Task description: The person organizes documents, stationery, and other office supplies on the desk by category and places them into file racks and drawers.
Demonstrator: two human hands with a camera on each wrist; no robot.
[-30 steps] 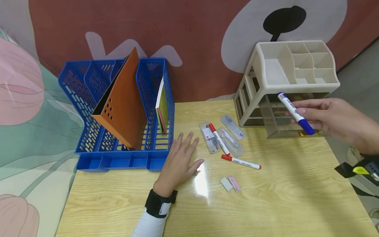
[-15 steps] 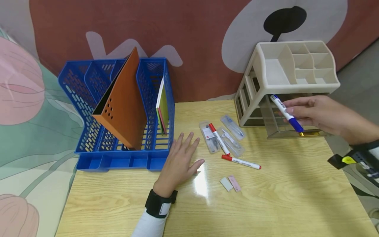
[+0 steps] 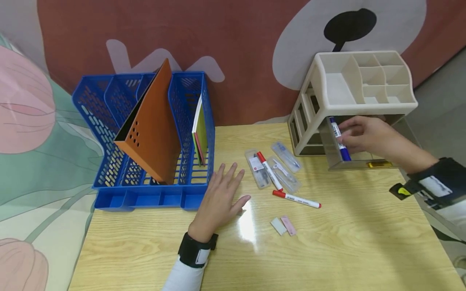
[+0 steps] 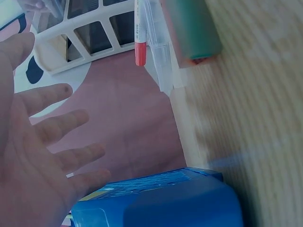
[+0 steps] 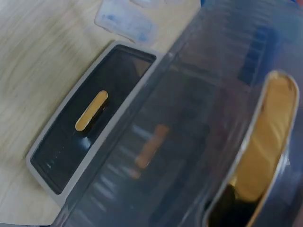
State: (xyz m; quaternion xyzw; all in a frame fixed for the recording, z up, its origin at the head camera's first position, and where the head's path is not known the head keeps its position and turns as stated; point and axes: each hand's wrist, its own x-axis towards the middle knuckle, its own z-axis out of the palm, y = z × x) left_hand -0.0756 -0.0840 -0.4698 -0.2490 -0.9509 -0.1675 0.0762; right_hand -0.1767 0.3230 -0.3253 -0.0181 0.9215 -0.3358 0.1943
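Note:
My right hand [image 3: 375, 137] pinches a white marker with a blue cap [image 3: 344, 152] between thumb and fingers. Hand and marker are over the pulled-out clear drawer [image 3: 336, 166] of a cream desktop organizer, with the marker along the drawer's left side. Through the drawer's front, beyond its gold handle [image 5: 265, 137], the marker's blue part [image 5: 258, 54] shows in the right wrist view; the hand itself is hidden there. Fingers spread, my left hand [image 3: 218, 202] rests on the table beside the blue file rack [image 3: 149, 198]; the left wrist view also shows this hand [image 4: 42, 142].
Two red-capped markers [image 3: 298, 199] and several clear plastic cases [image 3: 285, 155] lie mid-table. Closer in are a grey eraser [image 3: 278, 226] and a pink eraser [image 3: 288, 225]. An orange folder [image 3: 156, 133] and thin booklets [image 3: 199, 133] stand in the rack. Above the drawer are organizer compartments [image 3: 338, 87].
My right hand has moved left with the blue marker, from in front of the organizer to over the open drawer, and the marker has turned more upright in view. The left hand stays put.

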